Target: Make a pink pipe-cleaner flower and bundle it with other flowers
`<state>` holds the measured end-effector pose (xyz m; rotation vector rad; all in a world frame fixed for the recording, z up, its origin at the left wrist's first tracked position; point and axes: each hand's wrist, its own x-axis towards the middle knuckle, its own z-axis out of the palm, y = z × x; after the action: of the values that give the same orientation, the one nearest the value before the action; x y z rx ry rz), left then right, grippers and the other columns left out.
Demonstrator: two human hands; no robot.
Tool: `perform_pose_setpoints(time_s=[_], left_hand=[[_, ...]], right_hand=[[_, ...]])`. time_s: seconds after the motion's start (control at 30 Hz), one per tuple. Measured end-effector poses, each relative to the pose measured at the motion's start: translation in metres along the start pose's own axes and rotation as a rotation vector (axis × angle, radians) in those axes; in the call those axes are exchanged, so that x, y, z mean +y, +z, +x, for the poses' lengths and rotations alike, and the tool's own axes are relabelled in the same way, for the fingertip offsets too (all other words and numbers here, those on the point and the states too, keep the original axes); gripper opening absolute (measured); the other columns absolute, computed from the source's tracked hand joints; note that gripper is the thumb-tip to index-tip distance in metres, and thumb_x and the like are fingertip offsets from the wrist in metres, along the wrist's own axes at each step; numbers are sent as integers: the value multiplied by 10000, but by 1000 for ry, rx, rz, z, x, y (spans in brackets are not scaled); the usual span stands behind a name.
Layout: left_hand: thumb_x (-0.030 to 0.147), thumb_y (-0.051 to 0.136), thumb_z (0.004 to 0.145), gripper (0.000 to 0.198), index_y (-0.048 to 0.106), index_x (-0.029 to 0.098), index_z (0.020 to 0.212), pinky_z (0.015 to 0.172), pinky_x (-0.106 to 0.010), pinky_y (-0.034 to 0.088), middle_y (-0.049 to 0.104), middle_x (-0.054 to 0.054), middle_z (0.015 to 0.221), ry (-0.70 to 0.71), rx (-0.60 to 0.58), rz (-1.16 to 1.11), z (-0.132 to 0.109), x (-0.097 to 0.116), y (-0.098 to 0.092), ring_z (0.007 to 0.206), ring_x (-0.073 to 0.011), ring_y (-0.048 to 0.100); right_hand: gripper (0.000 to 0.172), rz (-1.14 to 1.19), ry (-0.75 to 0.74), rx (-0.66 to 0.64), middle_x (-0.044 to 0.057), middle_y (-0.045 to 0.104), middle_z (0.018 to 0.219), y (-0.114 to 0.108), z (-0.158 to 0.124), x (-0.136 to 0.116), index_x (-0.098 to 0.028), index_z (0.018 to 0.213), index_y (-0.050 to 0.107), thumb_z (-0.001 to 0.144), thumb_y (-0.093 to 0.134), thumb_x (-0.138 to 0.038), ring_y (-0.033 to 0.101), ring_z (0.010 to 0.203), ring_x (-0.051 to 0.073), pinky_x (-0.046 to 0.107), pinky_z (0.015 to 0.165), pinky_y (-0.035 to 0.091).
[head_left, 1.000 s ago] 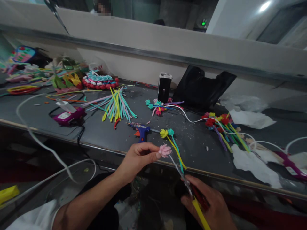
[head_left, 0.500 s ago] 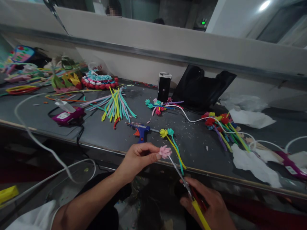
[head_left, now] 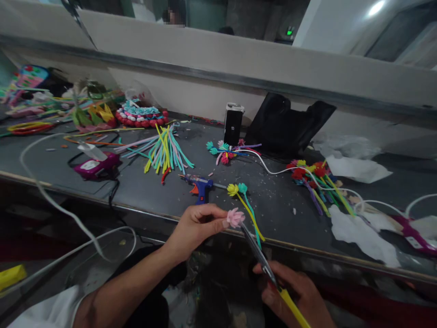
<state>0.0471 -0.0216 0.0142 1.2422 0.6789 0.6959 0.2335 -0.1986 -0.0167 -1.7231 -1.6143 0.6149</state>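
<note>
Between thumb and fingers, my left hand (head_left: 200,225) pinches a pink fuzzy flower (head_left: 235,217) above the table's front edge. My right hand (head_left: 293,291) is wrapped round the yellow handle of a pair of scissors (head_left: 257,253); the blade tips touch or nearly touch the flower's right side. Just behind lie a yellow flower (head_left: 233,190) and a teal flower (head_left: 242,187), their stems running toward the front edge. A blue glue gun (head_left: 202,187) rests to their left.
On the table (head_left: 146,191) are a bundle of fuzzy sticks (head_left: 167,150), a phone (head_left: 233,125), a black bag (head_left: 288,125), a flower bunch (head_left: 309,173) and a purple power strip (head_left: 97,165). A white cable (head_left: 273,173) crosses the right side.
The scissors have turned slightly in my right hand, their blades now showing broader and darker, and the handle sits a little further right. My left hand and the pink flower are almost still.
</note>
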Motion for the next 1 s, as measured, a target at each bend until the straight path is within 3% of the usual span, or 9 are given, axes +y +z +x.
perform_pose_setpoints(time_s=[0.2,0.33,0.6,0.87,0.93,1.0], left_hand=[[268,791,709,130,765,184,804,836,-271,510,768,-50,907,3,-10,-20,0,-1,-1,901,-193,699],[264,797,701,126,760,189,794,861,-290,511,771,-49,915,-5,-13,-48,0,-1,0,921,-203,702],[274,802,696,154,764,184,814,845,-280,509,771,-52,920,-12,-4,-39,1,-4,-1,908,-198,700],[262,791,714,110,770,193,797,853,-269,470,762,-53,906,-27,-21,-128,2,-5,-1,900,-177,674],[255,803,697,106,767,193,775,781,-233,462,749,-37,834,-44,-8,-209,3,-5,-2,801,-135,652],[260,824,665,127,753,180,733,597,-183,403,677,0,661,-80,15,-282,4,-5,-3,597,-71,550]], right_hand=[[457,246,186,-61,-14,518,589,2,-1,-9,-213,871,703,789,548,-635,422,510,103,208,489,345],[488,368,227,-148,-34,389,579,-4,3,-19,-186,857,676,802,517,-644,308,514,88,221,489,269],[537,614,303,-275,-67,346,491,-3,-2,-14,-164,934,617,807,517,-677,252,411,56,201,401,188],[560,645,282,-228,-56,347,571,1,4,-17,-162,907,603,771,550,-702,250,490,63,209,447,196],[601,631,278,-211,-48,369,579,1,4,-18,-160,910,607,756,532,-736,269,509,71,219,471,218],[629,616,279,-195,-40,391,582,0,3,-19,-162,912,610,744,518,-761,283,513,75,220,476,227]])
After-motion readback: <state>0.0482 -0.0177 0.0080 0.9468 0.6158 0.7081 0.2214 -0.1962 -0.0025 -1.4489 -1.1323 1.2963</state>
